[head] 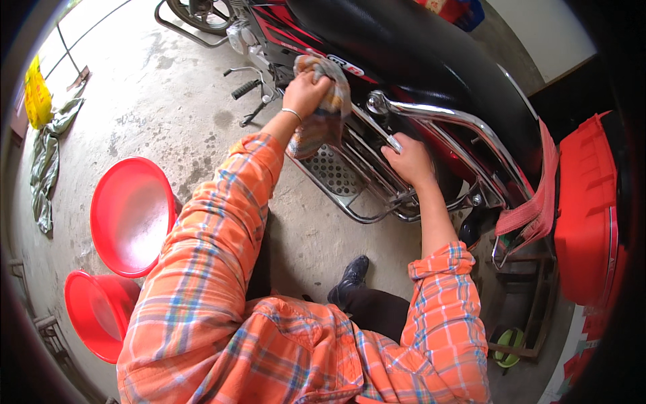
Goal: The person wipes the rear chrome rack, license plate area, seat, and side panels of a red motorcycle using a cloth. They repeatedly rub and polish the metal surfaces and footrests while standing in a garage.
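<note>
A crumpled checked cloth [323, 121] is bunched in my left hand [307, 95]. It lies against the side of a black and red motorcycle [398, 55], just below the seat, and part of it hangs down towards a perforated metal footrest [334, 169]. To the right, the fingers of my right hand [413, 160] are closed around a chrome bar [372, 123] of the side rack. Above that hand a thicker chrome grab rail [444, 112] curves rearward. My left fingers and the cloth hide some of the side panel.
Two red plastic basins stand on the concrete floor at left, one [132, 217] holding sudsy-looking water, the other [96, 315] nearer me. A red crate [585, 217] with a red strap [535, 202] sits at the motorcycle's rear. The kick lever [246, 89] juts out left.
</note>
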The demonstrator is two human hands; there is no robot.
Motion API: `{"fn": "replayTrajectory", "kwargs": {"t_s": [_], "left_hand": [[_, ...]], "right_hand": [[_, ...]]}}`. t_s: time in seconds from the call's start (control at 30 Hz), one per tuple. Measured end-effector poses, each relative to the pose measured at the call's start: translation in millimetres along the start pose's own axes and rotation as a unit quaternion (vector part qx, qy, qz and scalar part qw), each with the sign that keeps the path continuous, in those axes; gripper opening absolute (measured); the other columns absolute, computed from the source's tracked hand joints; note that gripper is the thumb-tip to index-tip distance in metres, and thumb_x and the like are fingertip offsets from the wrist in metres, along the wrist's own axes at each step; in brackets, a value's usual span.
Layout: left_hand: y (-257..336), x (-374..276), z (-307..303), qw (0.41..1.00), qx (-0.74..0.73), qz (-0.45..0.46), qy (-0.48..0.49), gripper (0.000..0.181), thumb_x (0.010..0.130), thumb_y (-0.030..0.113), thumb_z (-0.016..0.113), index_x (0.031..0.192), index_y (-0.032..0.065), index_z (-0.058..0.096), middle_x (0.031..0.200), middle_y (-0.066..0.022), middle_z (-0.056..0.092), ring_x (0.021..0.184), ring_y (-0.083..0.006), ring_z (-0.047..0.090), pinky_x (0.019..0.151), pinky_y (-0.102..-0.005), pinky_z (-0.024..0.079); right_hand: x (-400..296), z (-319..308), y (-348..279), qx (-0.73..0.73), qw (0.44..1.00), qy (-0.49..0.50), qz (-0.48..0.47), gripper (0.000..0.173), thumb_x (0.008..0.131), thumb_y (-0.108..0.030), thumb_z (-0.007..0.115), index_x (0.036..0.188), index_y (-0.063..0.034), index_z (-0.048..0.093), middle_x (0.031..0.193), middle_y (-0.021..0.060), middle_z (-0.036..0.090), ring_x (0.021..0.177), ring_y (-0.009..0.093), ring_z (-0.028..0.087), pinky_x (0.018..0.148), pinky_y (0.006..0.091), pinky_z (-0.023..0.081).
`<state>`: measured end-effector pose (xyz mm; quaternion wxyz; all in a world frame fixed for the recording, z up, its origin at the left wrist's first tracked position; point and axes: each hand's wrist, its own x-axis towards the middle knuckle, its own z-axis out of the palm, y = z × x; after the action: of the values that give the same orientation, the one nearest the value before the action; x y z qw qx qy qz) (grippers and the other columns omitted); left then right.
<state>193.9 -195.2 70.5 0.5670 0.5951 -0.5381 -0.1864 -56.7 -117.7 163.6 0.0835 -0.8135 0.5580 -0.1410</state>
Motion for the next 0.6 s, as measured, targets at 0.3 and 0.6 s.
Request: {"fn": "replayTrajectory", "kwargs": {"t_s": [0.3,0.6], "left_hand": [[-115,-1,39,0.958,0.269,0.058,-0.081,0.018,0.087,0.016,0.039,0.087,0.0025,0.05,0.09,-0.0185,0.062,0.089,-0.0355,0.059,0.078,-0.0416,0.047],[-40,-53,32,0.995,0.001,-0.081,0.055,0.043,0.081,0.034,0.052,0.07,-0.0065,0.058,0.069,-0.0241,0.06,0.066,-0.04,0.057,0.064,-0.0442,0.045]], "right_hand": [[-1,2,17,0.082,0.996,0.039,-0.014,0.032,0.069,-0.02,0.058,0.098,-0.007,0.061,0.078,0.0175,0.064,0.074,0.034,0.062,0.068,0.0387,0.05],[-1,12,32,0.16,0.982,0.102,0.001,0.027,0.086,-0.029,0.054,0.097,-0.0062,0.062,0.074,0.0159,0.063,0.069,0.032,0.062,0.061,0.0374,0.047]]}}
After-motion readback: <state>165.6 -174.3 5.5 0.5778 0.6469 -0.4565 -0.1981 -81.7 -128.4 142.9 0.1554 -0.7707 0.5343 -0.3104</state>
